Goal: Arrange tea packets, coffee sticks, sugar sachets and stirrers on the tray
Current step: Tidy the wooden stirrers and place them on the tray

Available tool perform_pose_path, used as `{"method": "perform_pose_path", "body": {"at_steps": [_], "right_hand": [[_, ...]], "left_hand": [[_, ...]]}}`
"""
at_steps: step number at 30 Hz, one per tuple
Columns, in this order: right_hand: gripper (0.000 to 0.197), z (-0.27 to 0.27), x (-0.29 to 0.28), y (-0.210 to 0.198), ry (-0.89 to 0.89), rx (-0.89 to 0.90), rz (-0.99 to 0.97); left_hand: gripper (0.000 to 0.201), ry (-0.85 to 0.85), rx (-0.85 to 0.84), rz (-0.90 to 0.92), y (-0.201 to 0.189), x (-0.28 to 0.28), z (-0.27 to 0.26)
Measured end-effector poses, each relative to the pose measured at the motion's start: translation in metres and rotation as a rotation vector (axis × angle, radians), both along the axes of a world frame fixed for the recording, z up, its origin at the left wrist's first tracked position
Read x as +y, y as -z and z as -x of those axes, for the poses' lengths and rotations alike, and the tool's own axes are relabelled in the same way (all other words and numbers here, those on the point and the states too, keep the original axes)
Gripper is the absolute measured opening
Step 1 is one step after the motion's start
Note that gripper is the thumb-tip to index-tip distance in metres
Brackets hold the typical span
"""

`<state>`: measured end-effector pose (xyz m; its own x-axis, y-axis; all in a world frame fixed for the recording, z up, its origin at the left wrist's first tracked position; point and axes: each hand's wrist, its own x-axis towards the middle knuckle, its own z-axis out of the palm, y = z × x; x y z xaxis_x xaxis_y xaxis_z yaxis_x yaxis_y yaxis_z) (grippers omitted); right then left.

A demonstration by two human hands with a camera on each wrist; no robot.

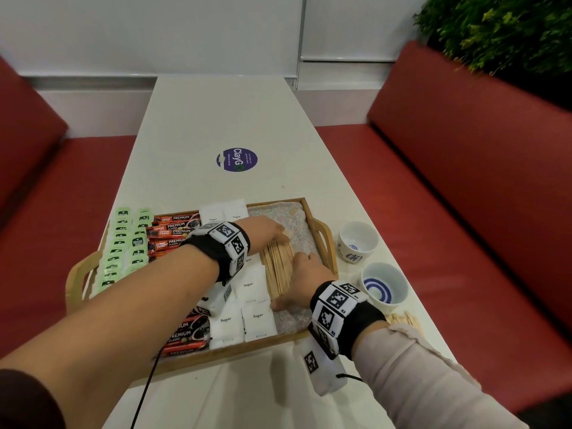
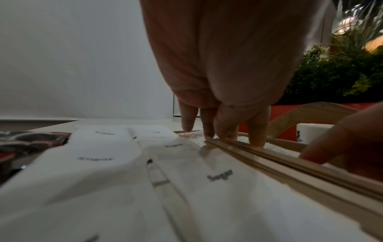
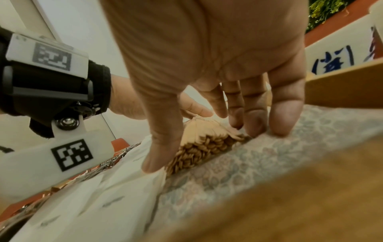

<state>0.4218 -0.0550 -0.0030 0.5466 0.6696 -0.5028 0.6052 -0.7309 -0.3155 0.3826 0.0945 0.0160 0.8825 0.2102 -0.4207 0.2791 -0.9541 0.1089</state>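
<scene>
Your left forearm crosses from near left toward the far right, bare below a dark sleeve at the elbow, with a black wrist strap carrying white marker blocks. Your left hand (image 1: 268,232) lies palm down, fingers (image 2: 257,131) straight and close together, tips pointing down at the far end of what they touch. Your right forearm enters from near right in a pale sleeve, wearing the same kind of strap. Your right hand (image 1: 305,281) is spread palm down, its fingers (image 3: 254,114) extended and fingertips pressed down, thumb (image 3: 161,142) splayed out toward the near left. The two hands sit close, fingertips nearly meeting.
</scene>
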Motion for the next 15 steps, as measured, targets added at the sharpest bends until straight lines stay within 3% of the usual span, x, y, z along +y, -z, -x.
{"method": "perform_pose_path", "body": {"at_steps": [8, 12, 15], "right_hand": [[0.097, -0.0010, 0.0017, 0.0014, 0.024, 0.002, -0.007], [0.103, 0.0005, -0.0004, 0.0000, 0.016, -0.004, -0.009], [0.099, 0.0023, -0.0006, -0.0005, 0.014, -0.017, -0.019]], "left_hand": [[0.039, 0.010, -0.022, -0.011, 0.0072, 0.0038, -0.0004], [0.062, 0.086, 0.126, -0.144, 0.0034, 0.0005, -0.0041], [0.069, 0.116, 0.131, -0.199, 0.0053, -0.0004, -0.0053]]}}
